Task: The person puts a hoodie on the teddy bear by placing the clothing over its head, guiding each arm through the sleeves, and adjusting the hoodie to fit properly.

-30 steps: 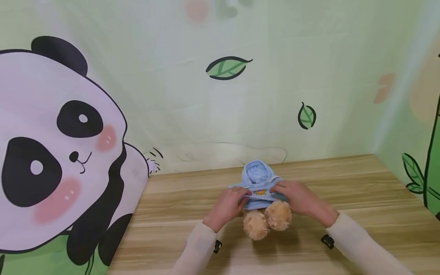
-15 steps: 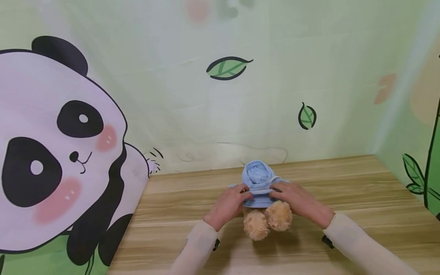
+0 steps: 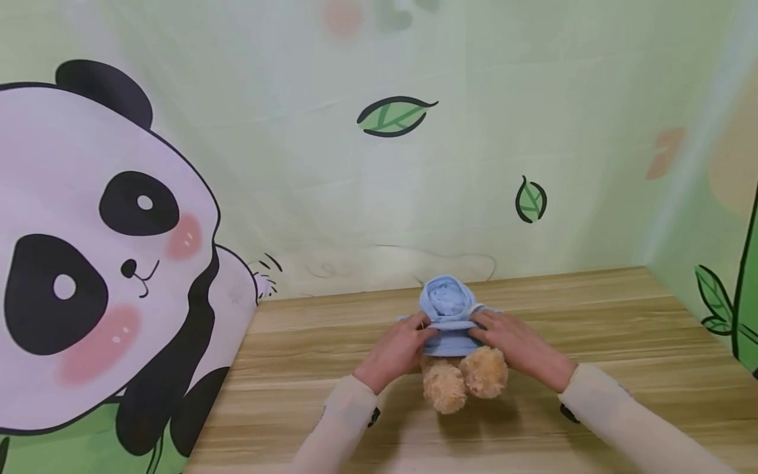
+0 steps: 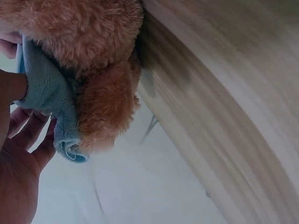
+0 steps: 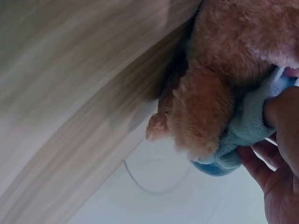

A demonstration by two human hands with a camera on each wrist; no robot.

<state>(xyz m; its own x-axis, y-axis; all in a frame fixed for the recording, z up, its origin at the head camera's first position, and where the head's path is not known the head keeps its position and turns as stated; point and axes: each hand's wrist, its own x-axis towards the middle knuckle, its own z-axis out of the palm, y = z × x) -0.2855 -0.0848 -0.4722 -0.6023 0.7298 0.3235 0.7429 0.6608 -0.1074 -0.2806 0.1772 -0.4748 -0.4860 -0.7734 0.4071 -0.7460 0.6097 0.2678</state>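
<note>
As our forearms (image 3: pixel 622 409) angle inward, our left hand (image 3: pixel 392 350) and right hand (image 3: pixel 520 342) pinch the hoodie (image 3: pixel 451 341) from either side; the toy (image 3: pixel 487 373) under it rests near the back edge of the worktop (image 3: pixel 296 368), which reaches well beyond both hands.

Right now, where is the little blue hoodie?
In the head view, the blue hoodie lies over the furry toy on the wooden table, right of and below centre, gripped by the left hand and right hand.
</note>
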